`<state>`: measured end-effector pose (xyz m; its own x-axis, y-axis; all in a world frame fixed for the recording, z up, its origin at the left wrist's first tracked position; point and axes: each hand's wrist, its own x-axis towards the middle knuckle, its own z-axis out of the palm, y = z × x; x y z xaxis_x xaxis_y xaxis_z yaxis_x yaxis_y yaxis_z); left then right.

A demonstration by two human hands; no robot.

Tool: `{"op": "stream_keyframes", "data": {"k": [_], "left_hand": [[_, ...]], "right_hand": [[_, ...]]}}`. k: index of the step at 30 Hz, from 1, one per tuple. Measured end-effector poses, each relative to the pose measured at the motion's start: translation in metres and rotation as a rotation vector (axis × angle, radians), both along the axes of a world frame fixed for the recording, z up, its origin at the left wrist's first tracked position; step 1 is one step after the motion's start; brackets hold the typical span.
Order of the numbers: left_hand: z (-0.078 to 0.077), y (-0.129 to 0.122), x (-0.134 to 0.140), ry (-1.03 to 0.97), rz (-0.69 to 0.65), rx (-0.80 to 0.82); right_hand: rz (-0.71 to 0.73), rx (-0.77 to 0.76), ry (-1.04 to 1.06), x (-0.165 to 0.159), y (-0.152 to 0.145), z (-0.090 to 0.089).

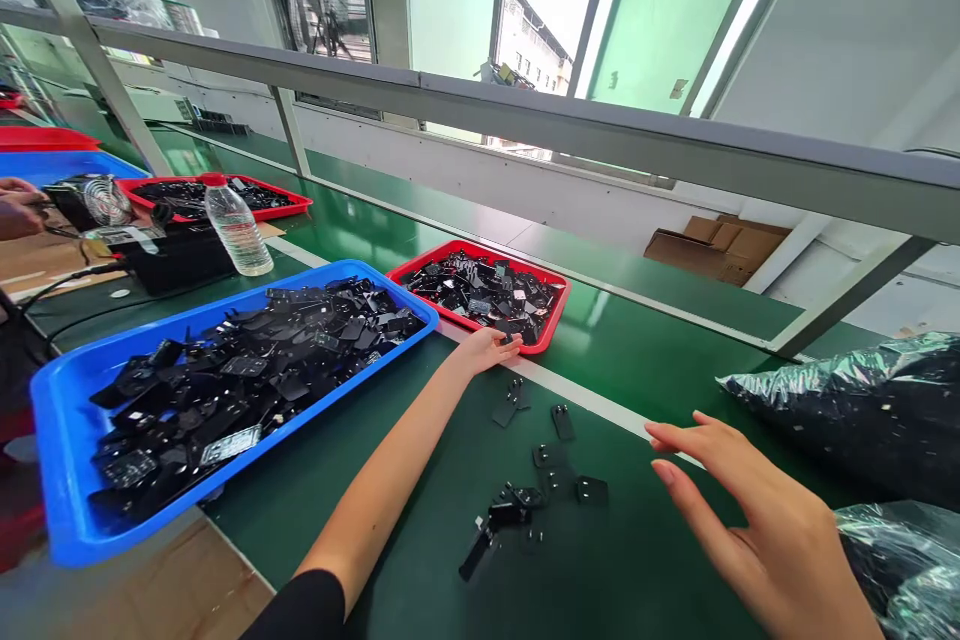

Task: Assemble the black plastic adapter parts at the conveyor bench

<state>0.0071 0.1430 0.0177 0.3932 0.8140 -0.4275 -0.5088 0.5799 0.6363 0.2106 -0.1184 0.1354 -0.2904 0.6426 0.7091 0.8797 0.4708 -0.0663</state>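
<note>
My left hand [484, 352] reaches to the near rim of the red tray [556, 320]. A small black plastic piece [511, 339] shows between its thumb and fingers, partly hidden by them. The tray holds many similar black pieces [480, 290]. My right hand [765, 520] hovers over the table at the right, thumb and fingers apart, with nothing in it. Between my hands, several loose flat black pieces with small shiny studs [562, 420] lie on the green tabletop [637, 560]. Nearer to me is a small cluster of black parts [510, 510].
A large blue tray [315, 450] heaped with black pieces is at the left. Behind it stand a water bottle [238, 230] and another red tray [289, 207]. Plastic bags [862, 410] lie right. A metal rail [480, 105] crosses above the bench. Another person's hand [19, 205] shows far left.
</note>
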Motion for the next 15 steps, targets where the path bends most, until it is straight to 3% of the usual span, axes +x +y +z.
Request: {"op": "stream_keyframes", "data": {"k": [5,10,13,15], "left_hand": [[0.008,-0.002,0.004,-0.007,-0.022,0.072],[0.047,-0.028,0.024,0.037,-0.114,0.250],[0.077,-0.059,0.039,0.184,-0.064,0.828],[0.094,-0.080,0.049,0.249,0.013,1.080]], "right_hand": [[0.097,-0.043,0.070,-0.014,-0.003,0.006],[0.308,-0.221,0.132,-0.044,-0.028,0.023],[0.324,-0.266,0.165,-0.060,-0.036,0.027],[0.278,-0.327,0.181,-0.066,-0.036,0.023]]}}
